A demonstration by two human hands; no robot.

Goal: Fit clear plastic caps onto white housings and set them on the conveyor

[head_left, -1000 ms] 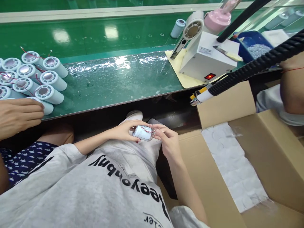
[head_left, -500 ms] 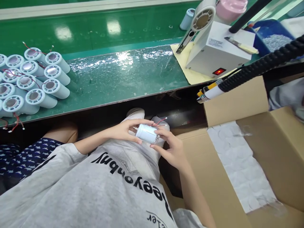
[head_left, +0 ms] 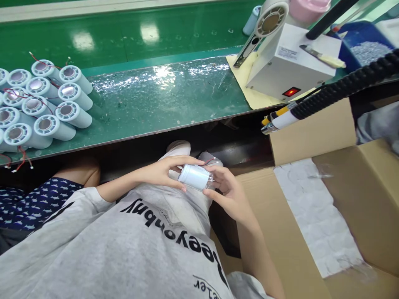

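- Blue cylinder (head_left: 195,177): over the lap (head_left: 174,197), clamped between left hand (head_left: 166,169) and right hand (head_left: 229,189), apart from the bench.
- Green bench (head_left: 168,101): front edge beyond both hands, glossy stretch between clustered cylinders (head_left: 52,127) and white machine (head_left: 277,74).
- Cardboard box (head_left: 352,187): open, one flap (head_left: 280,232) beside the right forearm (head_left: 257,249).

The end face of the light-blue cylinder (head_left: 194,176) toward the left hand (head_left: 170,171) could not be seen, and the right hand (head_left: 228,189) covered part of the other end and much of the wire (head_left: 210,160). The left edge cut through the cluster of cylinders (head_left: 35,106); the top edge cropped the pink container (head_left: 309,9). Print on the label (head_left: 287,53) was too small to read. The corrugated hose (head_left: 336,89) ran out at right.
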